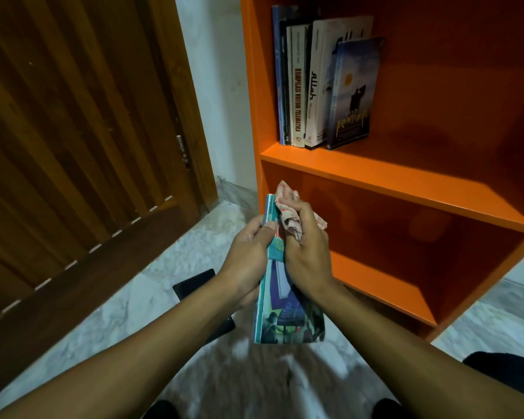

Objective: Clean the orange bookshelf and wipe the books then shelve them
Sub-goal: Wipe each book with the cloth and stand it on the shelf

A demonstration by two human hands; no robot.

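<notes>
At frame centre, the left hand [248, 261] grips a teal book [288, 313]; the right hand [307, 249] clamps a crumpled cloth [291, 219] against it.

Bookshelf [375, 176] at right, door [73, 146] at left, wall strip between them. Row of books [312, 83] upright on upper shelf, packed at its left end. Held book [282, 303] in front of lower shelf, above floor [164, 282]; left hand [248, 261] on its left, right hand [306, 252] with cloth [288, 213] on its right.
</notes>
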